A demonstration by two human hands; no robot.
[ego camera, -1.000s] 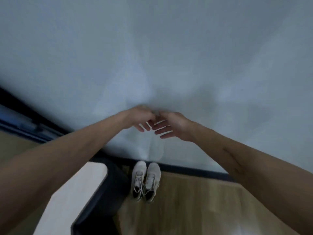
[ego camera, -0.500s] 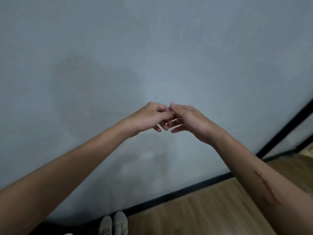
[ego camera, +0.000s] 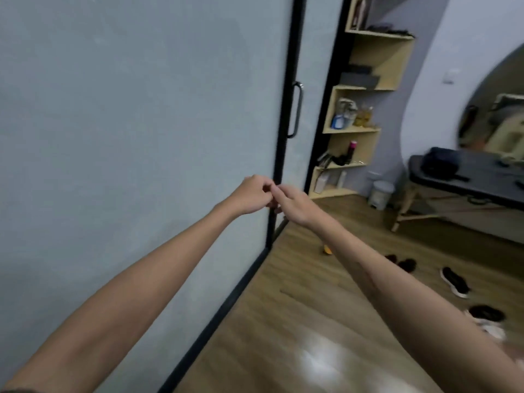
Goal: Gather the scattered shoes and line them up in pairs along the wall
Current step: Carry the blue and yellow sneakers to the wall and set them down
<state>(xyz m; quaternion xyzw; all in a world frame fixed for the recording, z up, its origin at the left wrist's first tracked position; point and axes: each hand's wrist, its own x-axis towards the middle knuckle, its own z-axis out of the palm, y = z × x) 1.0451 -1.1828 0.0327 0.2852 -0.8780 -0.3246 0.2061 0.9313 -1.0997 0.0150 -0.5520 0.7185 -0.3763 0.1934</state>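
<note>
My left hand (ego camera: 251,195) and my right hand (ego camera: 295,204) are raised in front of me with their fingertips touching; both have curled fingers and hold nothing. Shoes lie scattered on the wooden floor to the right: a black sneaker with a white sole (ego camera: 455,281), a dark pair (ego camera: 401,262) beyond it, and a white shoe with a dark opening (ego camera: 485,317) partly behind my right forearm. A small orange thing (ego camera: 327,249) shows just past my right arm. The grey wall (ego camera: 127,137) with its black baseboard runs along the left.
A door with a black frame and handle (ego camera: 295,109) stands at the end of the wall. Wooden corner shelves (ego camera: 357,109) hold bottles and boxes. A small white bin (ego camera: 381,194) and a dark table (ego camera: 467,180) with a bag stand at the far right.
My view has swung right, away from the white pair by the wall, which is out of sight. The door, shelves and scattered shoes have come into view. My hands stay together.
</note>
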